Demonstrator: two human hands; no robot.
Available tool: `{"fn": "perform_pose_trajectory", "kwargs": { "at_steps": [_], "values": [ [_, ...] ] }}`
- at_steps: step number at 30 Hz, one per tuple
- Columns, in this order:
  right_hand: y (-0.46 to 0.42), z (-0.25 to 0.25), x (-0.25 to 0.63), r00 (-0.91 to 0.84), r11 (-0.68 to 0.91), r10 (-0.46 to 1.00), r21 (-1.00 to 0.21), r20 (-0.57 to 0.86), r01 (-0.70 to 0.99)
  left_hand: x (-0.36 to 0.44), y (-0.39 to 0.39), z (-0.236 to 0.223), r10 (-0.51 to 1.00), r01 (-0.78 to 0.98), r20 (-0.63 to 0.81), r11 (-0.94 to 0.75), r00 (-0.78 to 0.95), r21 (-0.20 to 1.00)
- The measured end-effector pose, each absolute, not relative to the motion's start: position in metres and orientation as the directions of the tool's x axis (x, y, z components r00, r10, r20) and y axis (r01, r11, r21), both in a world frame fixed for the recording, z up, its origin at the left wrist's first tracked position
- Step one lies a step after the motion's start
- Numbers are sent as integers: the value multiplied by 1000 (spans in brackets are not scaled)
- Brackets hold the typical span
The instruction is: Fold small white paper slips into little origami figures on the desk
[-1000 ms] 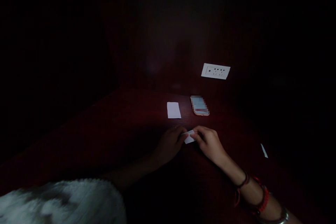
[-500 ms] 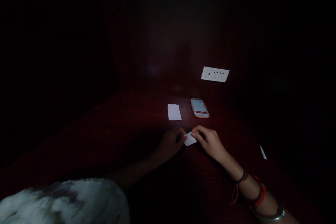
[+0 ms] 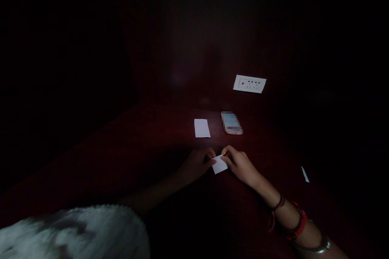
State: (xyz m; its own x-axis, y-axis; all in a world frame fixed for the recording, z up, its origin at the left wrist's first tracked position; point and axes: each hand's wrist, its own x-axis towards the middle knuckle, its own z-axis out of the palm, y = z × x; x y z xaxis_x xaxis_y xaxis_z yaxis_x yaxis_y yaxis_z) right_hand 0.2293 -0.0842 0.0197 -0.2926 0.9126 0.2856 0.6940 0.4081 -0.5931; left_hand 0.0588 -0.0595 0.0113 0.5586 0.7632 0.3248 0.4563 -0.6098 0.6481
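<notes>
Head view: the left hand point(image 3: 197, 164) and right hand point(image 3: 242, 166) angle in toward each other over the table point(image 3: 121, 141), thumbs uppermost, pinching opposite sides of a small white paper point(image 3: 219, 165) between them.

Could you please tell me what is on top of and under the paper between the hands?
On top, thumbs of the left hand and right hand rest on the paper. Its underside is hidden, so what lies beneath cannot be seen.
</notes>
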Motion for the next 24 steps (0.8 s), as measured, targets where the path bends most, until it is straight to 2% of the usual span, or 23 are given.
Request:
{"fn": "perform_pose_trajectory", "kwargs": {
  "at_steps": [5,11,19,24],
  "values": [
    [-86,17,231,-337,436,900,-549,277,713,57,-59,8,675,588,399,-737,621,333],
    [-88,20,235,-522,602,798,-361,301,712,53,-57,15,564,553,308,-823,766,131],
    [-91,25,233,-632,692,718,-206,291,692,33,-53,26,381,373,224,-925,897,75],
    [-94,30,230,-656,698,705,-97,268,710,26,-58,31,389,382,193,-921,901,70]
  ]
}}
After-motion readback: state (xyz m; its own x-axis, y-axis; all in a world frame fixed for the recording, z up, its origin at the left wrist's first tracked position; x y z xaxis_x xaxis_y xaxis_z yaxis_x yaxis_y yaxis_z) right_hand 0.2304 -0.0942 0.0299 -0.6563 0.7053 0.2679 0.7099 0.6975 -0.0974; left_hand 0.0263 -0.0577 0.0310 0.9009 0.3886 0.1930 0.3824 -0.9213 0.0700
